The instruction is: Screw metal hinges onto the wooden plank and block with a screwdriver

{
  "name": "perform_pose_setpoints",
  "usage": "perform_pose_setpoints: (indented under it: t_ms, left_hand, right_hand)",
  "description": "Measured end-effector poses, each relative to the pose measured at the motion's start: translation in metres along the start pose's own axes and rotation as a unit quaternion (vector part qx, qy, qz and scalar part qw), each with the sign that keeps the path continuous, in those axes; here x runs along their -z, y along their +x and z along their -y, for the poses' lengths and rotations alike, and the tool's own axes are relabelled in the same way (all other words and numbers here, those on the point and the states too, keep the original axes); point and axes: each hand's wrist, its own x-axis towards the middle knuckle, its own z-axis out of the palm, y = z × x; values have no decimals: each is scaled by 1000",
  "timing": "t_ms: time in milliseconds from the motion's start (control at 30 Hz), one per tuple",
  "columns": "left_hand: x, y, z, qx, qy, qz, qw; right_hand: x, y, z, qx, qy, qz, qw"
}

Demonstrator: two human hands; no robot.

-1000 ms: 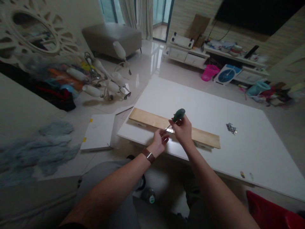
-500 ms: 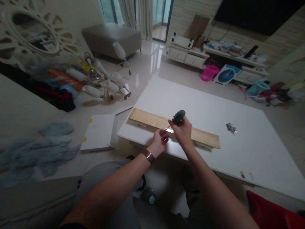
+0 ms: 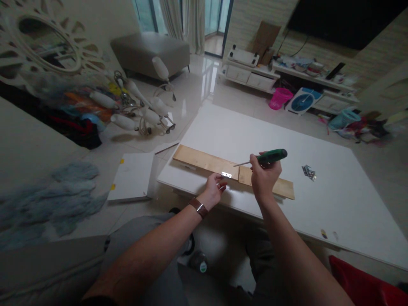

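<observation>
My right hand (image 3: 266, 174) is wrapped round the green and black handle of a screwdriver (image 3: 270, 156). Its thin shaft points left, with the tip above a long wooden board (image 3: 204, 159) and off to the right of a small silver metal bracket (image 3: 226, 174). That bracket, with holes in it, sits on the board's near edge. Against its left end are the curled fingertips of my left hand (image 3: 214, 188), pinching at the bracket and edge. A seam crosses the board near its middle. Below, the board rests on pieces on the white tabletop (image 3: 255, 131).
Several loose metal pieces (image 3: 309, 172) lie on the tabletop to the right. Small bits (image 3: 324, 233) are near its front edge. A white panel (image 3: 130, 176) stands low at the left. On the floor are a lamp fixture (image 3: 149, 114) and a bottle (image 3: 200, 261).
My right hand has lifted the screwdriver off the bracket and moved right, tilting it nearly level. The bracket is now uncovered. My left hand stays in place.
</observation>
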Motion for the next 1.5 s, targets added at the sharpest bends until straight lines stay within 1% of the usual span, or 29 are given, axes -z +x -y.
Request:
perform_pose_setpoints:
  t_ms: [233, 433, 600, 700, 900, 967, 1067, 1167, 1233, 1367, 1500]
  left_hand:
    - [1, 3, 2, -7, 5, -4, 1000]
    - [1, 3, 3, -2, 6, 3, 1000]
    - [0, 2, 5, -14, 18, -20, 1000]
    - [-2, -1, 11, -11, 44, -39, 998]
    - [-8, -6, 36, 19, 105, -32, 994]
    - [-10, -9, 44, 27, 123, -26, 992]
    - [-14, -13, 54, 35, 143, -7, 989]
    - [-18, -18, 59, 29, 164, 27, 986]
    - [-21, -20, 63, 24, 179, 41, 983]
    - [-24, -20, 74, 32, 211, 46, 976]
    - [-25, -20, 83, 37, 232, 59, 970]
  right_hand:
    - [20, 9, -3, 21, -7, -23, 999]
    - [42, 20, -7, 26, 8, -85, 996]
    - [61, 24, -11, 40, -6, -85, 996]
    - [73, 27, -15, 42, -25, -84, 995]
    - [95, 31, -18, 51, -66, -77, 994]
    - [102, 32, -18, 48, -82, -62, 994]
    - [114, 31, -18, 36, -96, -24, 994]
    - [128, 30, -19, 40, -122, 37, 991]
    - [137, 30, -18, 53, -152, 91, 983]
    - [152, 31, -16, 76, -206, 187, 957]
    - [160, 32, -23, 51, -228, 257, 938]
